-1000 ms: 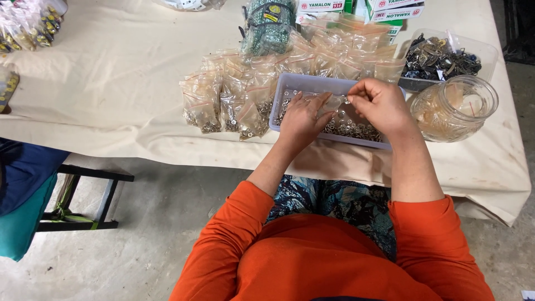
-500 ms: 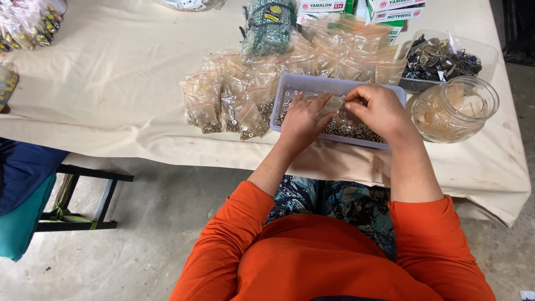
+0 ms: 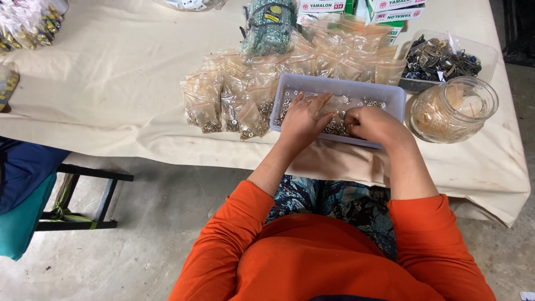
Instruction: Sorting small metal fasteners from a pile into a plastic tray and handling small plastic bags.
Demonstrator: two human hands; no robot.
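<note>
Both hands rest inside a pale lavender plastic tray [image 3: 301, 83] of small metal rings [image 3: 334, 127]. The left hand [image 3: 302, 119] lies flat with fingers spread on the rings; the right hand [image 3: 374, 124] is curled beside it, but whether it pinches anything cannot be told. Filled small clear bags [image 3: 223, 103] lie left of the hands, a glass jar [image 3: 452, 108] right, all on the cloth-covered tabletop [image 3: 111, 83].
</note>
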